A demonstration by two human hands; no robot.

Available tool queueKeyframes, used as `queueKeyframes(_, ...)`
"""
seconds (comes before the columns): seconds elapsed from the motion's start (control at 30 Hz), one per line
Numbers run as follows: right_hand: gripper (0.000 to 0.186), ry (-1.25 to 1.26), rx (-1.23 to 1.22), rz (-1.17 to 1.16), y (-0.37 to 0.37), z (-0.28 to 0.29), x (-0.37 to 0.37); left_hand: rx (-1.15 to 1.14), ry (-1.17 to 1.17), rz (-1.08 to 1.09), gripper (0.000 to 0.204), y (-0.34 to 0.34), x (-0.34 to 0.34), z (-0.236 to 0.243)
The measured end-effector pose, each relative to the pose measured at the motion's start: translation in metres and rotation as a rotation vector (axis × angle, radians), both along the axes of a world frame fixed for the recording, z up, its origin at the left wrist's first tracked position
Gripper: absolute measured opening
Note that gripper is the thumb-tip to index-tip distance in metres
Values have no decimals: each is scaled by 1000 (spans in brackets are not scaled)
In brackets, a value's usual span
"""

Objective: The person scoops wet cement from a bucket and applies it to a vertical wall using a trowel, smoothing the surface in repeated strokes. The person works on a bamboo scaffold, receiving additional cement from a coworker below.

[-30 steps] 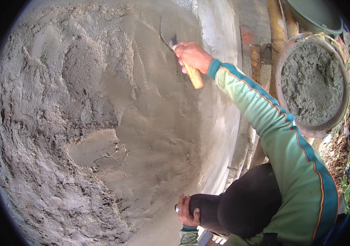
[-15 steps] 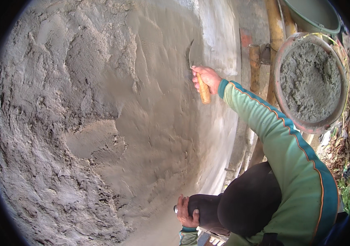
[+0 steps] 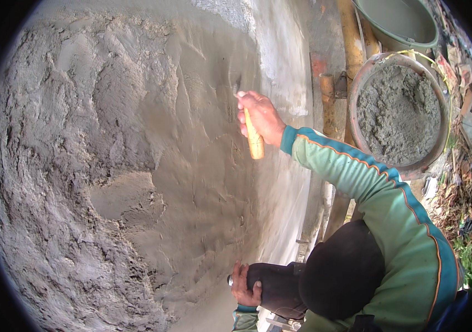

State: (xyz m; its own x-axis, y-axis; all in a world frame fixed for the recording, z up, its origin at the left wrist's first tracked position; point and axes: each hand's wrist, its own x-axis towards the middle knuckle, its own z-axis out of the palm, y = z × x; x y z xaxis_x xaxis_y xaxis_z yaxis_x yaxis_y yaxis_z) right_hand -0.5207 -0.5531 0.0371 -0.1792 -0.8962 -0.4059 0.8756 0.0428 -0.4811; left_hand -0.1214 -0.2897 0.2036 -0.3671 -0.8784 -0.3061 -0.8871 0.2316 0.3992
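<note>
In my right hand [image 3: 263,119] is a trowel, gripped by its yellowish wooden handle [image 3: 254,138]. Its thin blade is blurred and seen nearly edge-on, at the smeared grey mortar [image 3: 208,127] on the broad surface in front of me. Lower down, my left hand [image 3: 246,285] has its fingers curled at the end of a dark, cloth-covered form [image 3: 277,285]. A small shiny bit shows beside those fingers; what they hold, if anything, is hidden. Rougher, lumpy mortar [image 3: 75,166] covers the left side.
A round tub [image 3: 353,110] of wet mortar stands at the right. Behind it is a green bucket [image 3: 435,41] with greyish liquid. Bamboo poles [image 3: 353,39] run beside the pale surface edge. Dry leaves and litter [image 3: 462,166] lie at far right.
My right hand and the trowel have moved a little left and nearer to me. The tub and bucket appear shifted left as the view moved. My left hand stays by the dark form.
</note>
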Motion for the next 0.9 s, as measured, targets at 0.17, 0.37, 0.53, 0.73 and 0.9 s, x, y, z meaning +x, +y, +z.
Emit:
queueKeyframes(0.17,31,-138,387,75,-18,-88,-28,16,3,26,68,6,6,1)
queueKeyframes(0.37,23,204,301,254,-57,-132,-26,-89,-49,-29,61,15,10,6)
queueKeyframes(0.53,17,44,444,272,-57,-148,-22,-91,-54,-37,61,14,2,8)
queueKeyframes(0.73,26,-211,261,291,-45,-129,-36,-92,-73,-38,62,13,-5,12)
queueKeyframes(0.9,27,-53,75,217,-69,-43,-39,-112,-70,-36,62,17,-3,12)
